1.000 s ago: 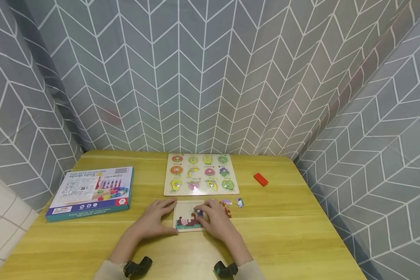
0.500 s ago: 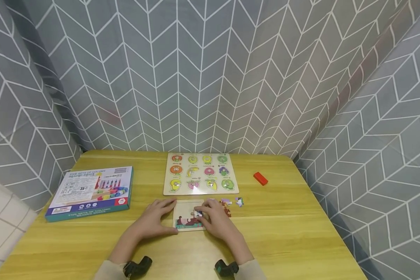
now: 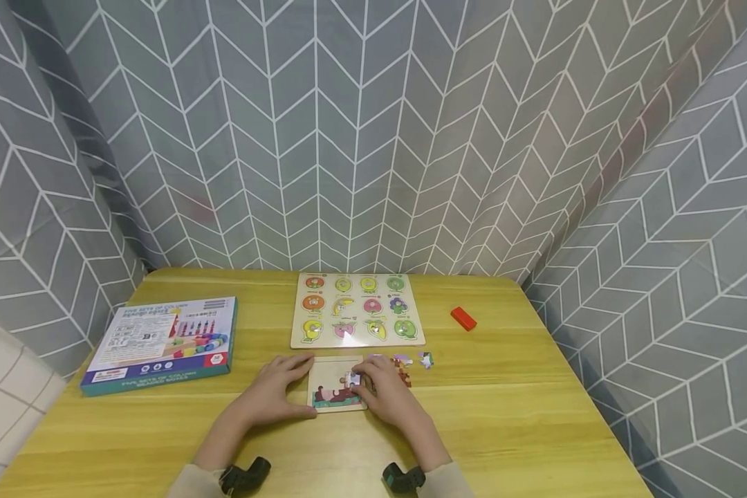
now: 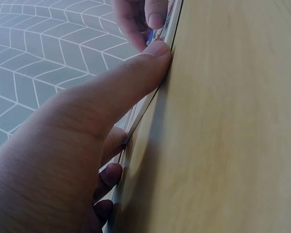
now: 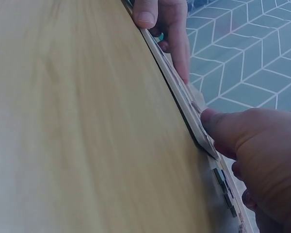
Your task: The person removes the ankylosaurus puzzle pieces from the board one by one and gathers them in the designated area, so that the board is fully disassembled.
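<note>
A small wooden jigsaw puzzle board (image 3: 331, 369) lies on the table, its lower part filled with brown, pink and green pieces. My left hand (image 3: 277, 391) holds the board's left side, thumb at the near edge and index finger at the far corner. Over the board's right part, my right hand (image 3: 384, 389) pinches a puzzle piece (image 3: 352, 378) with white and dark blue on it. In the left wrist view, the thumb (image 4: 131, 80) lies along the board's near edge. The right thumb (image 5: 223, 124) shows above the board in the right wrist view, where the pinched piece is hidden.
Several loose puzzle pieces (image 3: 404, 375) lie just right of the right hand. Behind the board is a fruit peg puzzle (image 3: 357, 344). A boxed bead set (image 3: 162, 342) stands at the left, a red block (image 3: 463, 318) at the right. A patterned curtain (image 3: 348, 138) hangs behind the table.
In my right fingers the puzzle piece has turned, from mostly dark blue to showing more white. My left hand and the board have stayed in place.
</note>
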Demonstrator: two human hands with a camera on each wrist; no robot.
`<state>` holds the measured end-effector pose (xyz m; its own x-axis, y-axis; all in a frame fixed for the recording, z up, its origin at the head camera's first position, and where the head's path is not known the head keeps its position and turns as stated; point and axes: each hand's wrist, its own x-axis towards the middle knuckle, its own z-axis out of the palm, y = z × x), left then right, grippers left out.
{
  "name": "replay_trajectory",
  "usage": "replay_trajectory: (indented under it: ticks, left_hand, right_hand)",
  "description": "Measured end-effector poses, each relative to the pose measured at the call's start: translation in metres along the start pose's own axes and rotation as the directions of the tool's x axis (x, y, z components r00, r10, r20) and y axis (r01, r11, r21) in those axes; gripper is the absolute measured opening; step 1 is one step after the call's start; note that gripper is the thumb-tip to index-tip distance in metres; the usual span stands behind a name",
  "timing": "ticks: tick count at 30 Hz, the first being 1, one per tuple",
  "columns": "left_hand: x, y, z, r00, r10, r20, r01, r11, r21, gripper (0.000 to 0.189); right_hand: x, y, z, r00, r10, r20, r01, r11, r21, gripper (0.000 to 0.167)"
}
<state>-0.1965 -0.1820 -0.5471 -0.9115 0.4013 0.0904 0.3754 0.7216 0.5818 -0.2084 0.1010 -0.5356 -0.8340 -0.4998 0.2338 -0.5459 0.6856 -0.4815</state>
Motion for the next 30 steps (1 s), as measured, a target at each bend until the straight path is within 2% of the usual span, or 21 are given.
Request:
replay_trajectory:
  ticks: [7, 12, 15, 21, 24, 27, 30]
  left_hand:
    - [0.000, 0.000, 0.000, 1.000, 0.005, -0.005, -0.005, 1.000, -0.008, 0.107]
    - [0.000, 0.001, 0.000, 1.000, 0.006, -0.006, -0.007, 1.000, -0.009, 0.106]
    - [0.000, 0.001, -0.001, 1.000, 0.001, -0.002, -0.001, 1.000, -0.012, 0.106]
    - [0.000, 0.000, 0.002, 1.000, -0.003, 0.003, 0.004, 1.000, -0.017, 0.107]
    - [0.000, -0.001, 0.003, 1.000, -0.010, 0.004, 0.010, 1.000, -0.028, 0.107]
    - [-0.001, -0.001, 0.002, 1.000, -0.008, 0.004, 0.008, 1.000, -0.025, 0.107]
    - [0.000, 0.000, 0.000, 1.000, -0.001, -0.002, 0.001, 1.000, -0.023, 0.107]
  right_hand:
    - [-0.004, 0.006, -0.003, 0.999, 0.018, -0.038, -0.016, 0.998, 0.053, 0.026]
    - [-0.009, 0.016, -0.017, 0.994, 0.084, -0.071, -0.073, 0.987, 0.146, 0.029]
    - [-0.015, 0.029, -0.027, 0.984, 0.144, -0.108, -0.122, 0.974, 0.193, 0.031]
    - [-0.038, 0.066, -0.050, 0.944, 0.260, -0.205, -0.212, 0.950, 0.230, 0.031]
    - [-0.050, 0.084, -0.058, 0.928, 0.288, -0.236, -0.233, 0.944, 0.234, 0.030]
    - [-0.059, 0.095, -0.065, 0.925, 0.298, -0.236, -0.244, 0.941, 0.232, 0.028]
    - [-0.064, 0.101, -0.069, 0.932, 0.294, -0.211, -0.248, 0.943, 0.221, 0.027]
